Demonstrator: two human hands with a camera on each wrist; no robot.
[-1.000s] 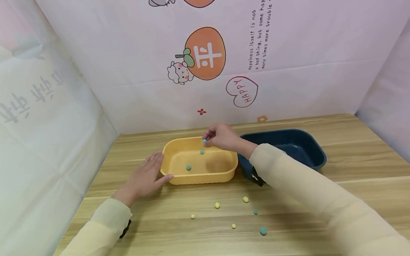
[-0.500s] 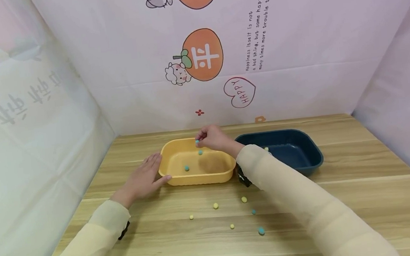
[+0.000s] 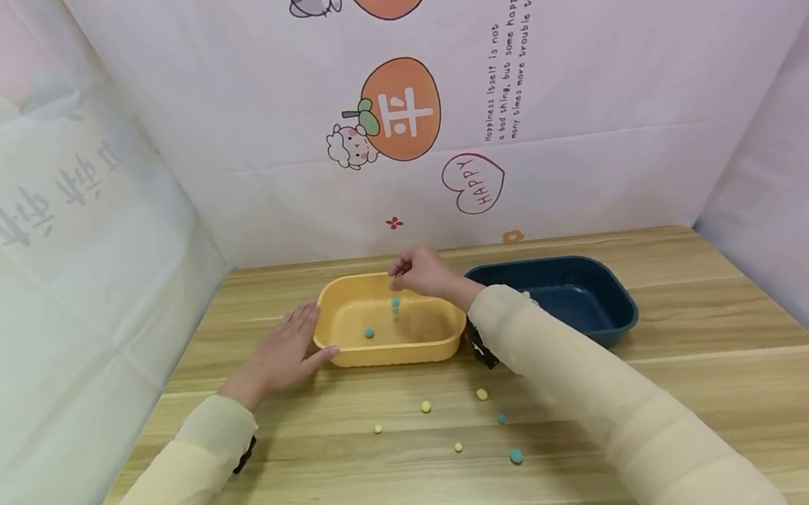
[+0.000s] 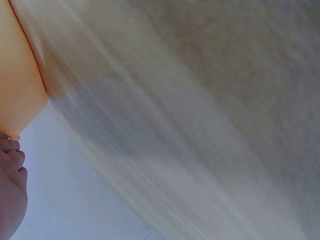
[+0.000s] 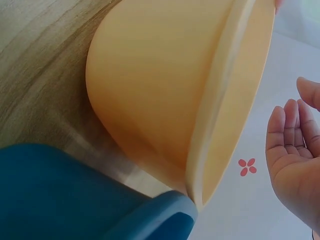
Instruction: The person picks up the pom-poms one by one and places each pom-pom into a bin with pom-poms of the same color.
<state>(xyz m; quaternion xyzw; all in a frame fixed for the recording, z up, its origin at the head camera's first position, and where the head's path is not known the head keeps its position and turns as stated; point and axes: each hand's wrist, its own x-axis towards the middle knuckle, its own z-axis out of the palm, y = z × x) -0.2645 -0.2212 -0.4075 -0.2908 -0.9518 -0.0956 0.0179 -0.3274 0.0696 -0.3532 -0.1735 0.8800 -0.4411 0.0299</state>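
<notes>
My left hand [image 3: 283,352] lies along the left end of a yellow plastic basin [image 3: 396,354], thumb over the front rim. Over the basin's back part hovers my right hand [image 3: 427,273]; in the right wrist view its thumb and fingers stand apart with nothing between them. A small blue ball [image 3: 396,313], blurred by motion, is in mid-air below those fingertips. Close to it in the head view is another blue ball [image 3: 396,301], and a further blue ball [image 3: 369,333] rests on the basin floor toward the front left.
Right of the yellow basin stands a dark blue basin [image 3: 629,319], partly hidden by the right sleeve, with a yellow ball [image 3: 526,295] in it. Several small yellow balls [image 3: 426,407] and two blue ones [image 3: 516,456] lie on the wooden table in front. A printed cloth [image 3: 588,167] hangs behind.
My right hand moved slightly left over the yellow basin, then let go of the blue ball it was pinching, which is now below the fingers. The left hand stays on the rim.
</notes>
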